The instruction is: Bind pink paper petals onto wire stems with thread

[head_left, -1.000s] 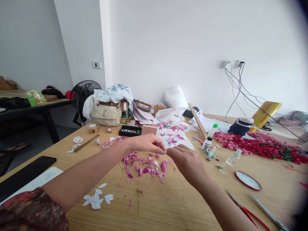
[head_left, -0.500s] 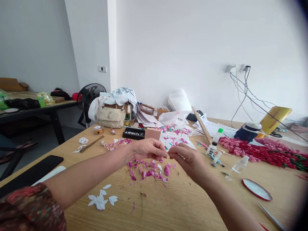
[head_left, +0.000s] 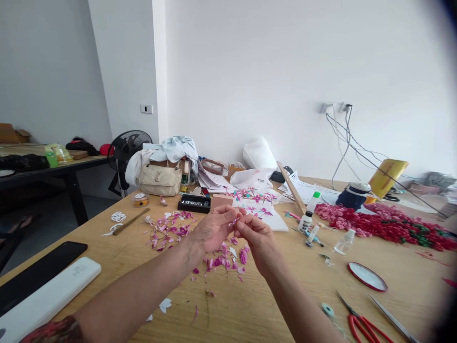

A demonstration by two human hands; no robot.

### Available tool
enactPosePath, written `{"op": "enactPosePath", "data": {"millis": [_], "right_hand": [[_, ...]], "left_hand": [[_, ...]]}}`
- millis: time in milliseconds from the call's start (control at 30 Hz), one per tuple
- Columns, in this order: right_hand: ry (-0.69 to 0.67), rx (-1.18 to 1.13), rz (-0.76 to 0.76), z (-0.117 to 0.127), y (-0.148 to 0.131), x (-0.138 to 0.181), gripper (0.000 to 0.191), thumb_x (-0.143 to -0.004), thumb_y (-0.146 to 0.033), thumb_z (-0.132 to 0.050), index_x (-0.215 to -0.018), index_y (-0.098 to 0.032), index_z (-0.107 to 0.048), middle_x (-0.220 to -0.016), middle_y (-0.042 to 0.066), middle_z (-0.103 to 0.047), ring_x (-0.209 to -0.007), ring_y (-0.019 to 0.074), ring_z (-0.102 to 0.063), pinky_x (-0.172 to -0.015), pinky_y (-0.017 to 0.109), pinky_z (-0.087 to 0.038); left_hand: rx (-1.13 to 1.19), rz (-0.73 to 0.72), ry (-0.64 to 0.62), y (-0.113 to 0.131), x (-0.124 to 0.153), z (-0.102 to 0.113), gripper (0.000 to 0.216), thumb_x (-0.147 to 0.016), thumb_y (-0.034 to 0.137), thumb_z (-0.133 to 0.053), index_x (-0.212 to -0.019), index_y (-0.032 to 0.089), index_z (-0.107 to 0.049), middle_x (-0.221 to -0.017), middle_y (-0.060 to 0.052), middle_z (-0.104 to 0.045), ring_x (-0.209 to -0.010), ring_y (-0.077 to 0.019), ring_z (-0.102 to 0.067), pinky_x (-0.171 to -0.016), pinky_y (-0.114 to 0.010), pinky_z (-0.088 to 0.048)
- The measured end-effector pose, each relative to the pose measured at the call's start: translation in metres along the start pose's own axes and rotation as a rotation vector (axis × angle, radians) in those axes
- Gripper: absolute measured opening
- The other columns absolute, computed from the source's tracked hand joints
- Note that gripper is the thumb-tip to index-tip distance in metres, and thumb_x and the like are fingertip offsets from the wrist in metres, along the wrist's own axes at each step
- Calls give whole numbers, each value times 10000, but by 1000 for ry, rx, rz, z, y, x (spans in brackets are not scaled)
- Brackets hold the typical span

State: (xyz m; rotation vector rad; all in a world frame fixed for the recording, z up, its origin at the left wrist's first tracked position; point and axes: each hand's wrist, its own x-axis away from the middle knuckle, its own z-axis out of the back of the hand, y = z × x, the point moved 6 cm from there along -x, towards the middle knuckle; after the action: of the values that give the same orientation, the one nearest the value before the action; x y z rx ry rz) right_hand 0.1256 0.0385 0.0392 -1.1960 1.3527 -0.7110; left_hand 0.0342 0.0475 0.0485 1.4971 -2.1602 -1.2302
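Note:
My left hand [head_left: 217, 227] and my right hand [head_left: 254, 233] meet over the middle of the table, thumbs and fingertips pinched together. Between them shows a small pink-purple petal piece [head_left: 233, 222], mostly covered by the fingers. Loose pink petals [head_left: 223, 259] lie on the wood below both hands, with more pink petals [head_left: 174, 228] to the left. Just beyond the hands, finished-looking pink flowers with teal parts [head_left: 262, 211] rest on a white sheet [head_left: 278, 223]. White petal shapes [head_left: 164, 305] lie near my left forearm, which partly covers them.
At right are red-handled scissors [head_left: 360, 324], tweezers [head_left: 392, 314], a red-rimmed round dish [head_left: 367, 276], small bottles [head_left: 305, 222] and bundled red-pink strands [head_left: 385, 221]. A white device [head_left: 53, 295] and black phone [head_left: 46, 267] lie left. A beige handbag [head_left: 160, 179] stands behind.
My hands have drawn closer together and shifted slightly left, fingers now overlapping around the piece. The view has turned a little, bringing the scissors and more of the white device into sight.

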Motion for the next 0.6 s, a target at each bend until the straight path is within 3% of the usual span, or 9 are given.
{"op": "enactPosePath", "data": {"millis": [200, 333, 500, 600], "right_hand": [[-22, -97, -75, -5, 7, 5, 148, -675, -298, -666, -622, -184, -588, -537, -35, -535, -534, 98, -449, -554, 223, -352], [10, -192, -187, -6, 10, 5, 183, -630, -274, -702, -574, -180, -555, -558, -45, -498, -505, 76, -398, -491, 194, -316], [7, -287, -320, -10, 14, 5, 228, -612, -290, -703, -583, -189, -500, -707, -1, -627, -635, 113, -547, -534, 202, -367], [0, -339, -388, -13, 20, 7, 235, -608, -305, -705, -628, -197, -496, -651, -9, -630, -569, 108, -556, -533, 210, -384]], "left_hand": [[104, -61, 68, 1, 1, 7, 199, -561, 267, -767, -598, 147, -613, -746, -5, -587, -708, -110, -525, -629, -245, -418], [46, -118, 106, 1, -4, 8, 206, -563, 267, -763, -562, 139, -602, -758, -4, -587, -714, -104, -526, -659, -238, -419], [-56, -159, 132, 5, -5, 9, 213, -549, 296, -760, -550, 147, -608, -750, -8, -584, -713, -122, -527, -632, -249, -418], [-89, -202, 104, 8, -5, 10, 160, -583, 272, -738, -553, 160, -627, -743, -1, -593, -702, -108, -514, -660, -252, -415]]}}
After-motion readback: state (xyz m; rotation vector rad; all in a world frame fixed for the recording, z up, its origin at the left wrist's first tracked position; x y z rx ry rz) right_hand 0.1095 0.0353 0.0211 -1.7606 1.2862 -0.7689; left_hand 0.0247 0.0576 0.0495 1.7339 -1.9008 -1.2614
